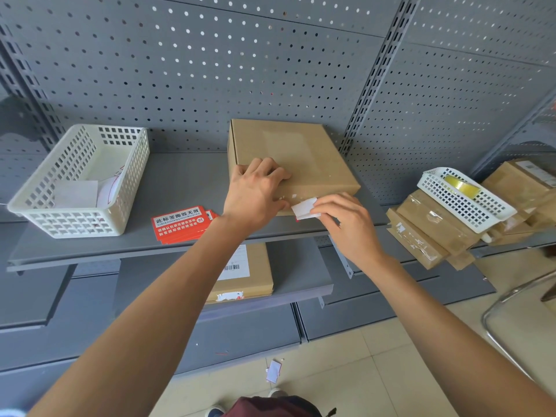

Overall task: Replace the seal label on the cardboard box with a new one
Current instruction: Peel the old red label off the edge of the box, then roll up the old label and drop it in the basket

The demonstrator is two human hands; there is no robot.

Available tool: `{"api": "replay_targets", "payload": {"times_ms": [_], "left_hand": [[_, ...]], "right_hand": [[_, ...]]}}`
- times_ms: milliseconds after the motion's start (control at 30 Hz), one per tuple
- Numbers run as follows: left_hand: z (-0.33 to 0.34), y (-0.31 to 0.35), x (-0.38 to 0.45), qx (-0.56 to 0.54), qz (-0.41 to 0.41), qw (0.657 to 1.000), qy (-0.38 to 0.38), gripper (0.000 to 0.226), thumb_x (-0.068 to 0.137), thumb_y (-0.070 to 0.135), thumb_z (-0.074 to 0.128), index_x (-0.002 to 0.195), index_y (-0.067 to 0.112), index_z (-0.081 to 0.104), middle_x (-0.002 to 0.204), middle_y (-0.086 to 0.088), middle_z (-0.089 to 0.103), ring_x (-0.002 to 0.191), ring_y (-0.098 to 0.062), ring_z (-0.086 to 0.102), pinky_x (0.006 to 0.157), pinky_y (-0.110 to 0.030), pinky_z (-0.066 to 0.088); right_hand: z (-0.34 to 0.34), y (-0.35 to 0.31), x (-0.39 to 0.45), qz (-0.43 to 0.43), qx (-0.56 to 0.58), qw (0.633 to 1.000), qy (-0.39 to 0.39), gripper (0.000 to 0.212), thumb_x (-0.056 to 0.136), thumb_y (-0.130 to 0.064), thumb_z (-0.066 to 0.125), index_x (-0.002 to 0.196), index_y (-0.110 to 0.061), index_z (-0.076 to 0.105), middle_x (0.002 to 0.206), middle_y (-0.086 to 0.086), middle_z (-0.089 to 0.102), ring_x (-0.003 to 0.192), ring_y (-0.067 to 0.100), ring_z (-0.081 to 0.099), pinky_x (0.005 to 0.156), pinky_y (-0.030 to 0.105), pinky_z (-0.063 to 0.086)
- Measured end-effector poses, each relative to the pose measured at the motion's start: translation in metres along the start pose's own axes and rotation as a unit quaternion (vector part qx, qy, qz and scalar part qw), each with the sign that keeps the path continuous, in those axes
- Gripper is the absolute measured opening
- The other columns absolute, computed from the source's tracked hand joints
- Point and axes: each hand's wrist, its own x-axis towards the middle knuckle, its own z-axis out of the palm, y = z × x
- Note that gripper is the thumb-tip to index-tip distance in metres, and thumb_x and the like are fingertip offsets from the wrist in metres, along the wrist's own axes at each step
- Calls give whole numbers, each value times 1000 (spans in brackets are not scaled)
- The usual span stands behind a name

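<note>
Grey pegboard (180, 70) backs the shelf (180, 188) where I work, seen from my head camera. On it sits the box (301, 158), near the front edge, with a stack of red labels (180, 224) just beside it to the left and a white basket (81, 182) further left.

As I judge it, the task is in its first half: the old label (305, 208) is partly peeled from the box's front edge, its white back showing, and small white scraps cling to the cardboard beside it. Pulling it fully off, clearing the scraps and sticking on a red label are left to do.

My left hand (255, 191) lies over the box's near corner, fingers loosely spread on top and thumb at the front face, bracing it. My right hand (346, 224) pinches the lifted label between thumb and fingers, curled tight around its free end. My two hands are close together, almost touching at the label.
</note>
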Motion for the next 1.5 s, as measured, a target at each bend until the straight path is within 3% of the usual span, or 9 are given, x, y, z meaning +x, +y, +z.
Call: {"api": "replay_targets", "payload": {"times_ms": [300, 433, 567, 700, 833, 967, 1167, 1367, 1500], "left_hand": [[-3, -1, -2, 2, 8, 1000, -5, 56, 72, 40, 81, 124, 25, 67, 118, 0, 61, 112, -26, 55, 89, -41, 34], [-8, -1, -2, -28, 11, 999, -27, 55, 80, 48, 71, 129, 25, 66, 125, 1, 61, 117, -27, 53, 95, -43, 35], [-20, 2, 1, -107, -10, 993, -56, 54, 89, 48, 70, 137, 27, 60, 138, 3, 58, 127, -25, 48, 100, -41, 32], [-43, 25, -8, -195, 19, 980, 39, 45, 90, 36, 69, 133, 28, 60, 134, 11, 61, 126, -19, 50, 97, -41, 34], [-68, 58, -18, -293, 94, 947, 89, 43, 89, 20, 76, 129, 16, 59, 118, 9, 69, 105, -12, 65, 91, -47, 49], [-84, 80, -17, -342, 142, 924, 95, 29, 89, 8, 77, 116, 5, 66, 104, -2, 72, 89, -18, 68, 82, -35, 52], [-89, 87, 0, -297, 115, 946, 63, 19, 84, 5, 81, 103, 9, 78, 99, -3, 68, 88, -4, 64, 85, -18, 47], [-87, 90, 9, -280, 67, 955, 73, 24, 80, 4, 83, 100, 18, 77, 92, 2, 71, 81, -6, 63, 76, -21, 47], [-84, 95, 10, -290, 15, 952, 96, 24, 79, 1, 82, 96, 18, 78, 87, 8, 71, 78, -2, 62, 75, -26, 49]], "right_hand": [[-17, 4, -21, 59, 14, 998, 16, 11, 89, 1, 71, 95, -7, 76, 95, 2, 73, 91, 24, 66, 79, 39, 53], [-35, -5, -17, 110, 62, 991, 40, 10, 88, -1, 72, 95, -8, 76, 93, -2, 73, 90, 16, 65, 81, 26, 51], [-55, -18, -2, 196, 139, 971, 15, 14, 89, -7, 73, 101, -13, 74, 94, -10, 70, 86, -7, 61, 78, 7, 44], [-78, -27, 19, 215, 192, 957, -25, 16, 88, -15, 73, 103, -20, 75, 100, -5, 75, 90, 6, 68, 83, 26, 54], [-100, -31, 34, 177, 259, 948, -55, 12, 85, -18, 73, 96, -24, 74, 93, -7, 75, 92, 21, 70, 89, 50, 55], [-110, -27, 42, 147, 298, 940, -81, 11, 87, -9, 74, 93, -19, 73, 91, 1, 76, 91, 24, 70, 91, 50, 53], [-116, -14, 50, 145, 340, 925, -93, 14, 85, -12, 69, 98, -18, 73, 97, 6, 75, 94, 32, 67, 92, 56, 52], [-113, -3, 57, 127, 336, 930, -85, 17, 84, -18, 69, 100, -20, 74, 97, 2, 73, 95, 26, 66, 93, 55, 50], [-112, 1, 59, 133, 364, 917, -90, 35, 86, -19, 71, 121, -23, 67, 102, -2, 74, 96, 20, 68, 99, 51, 50]]}}
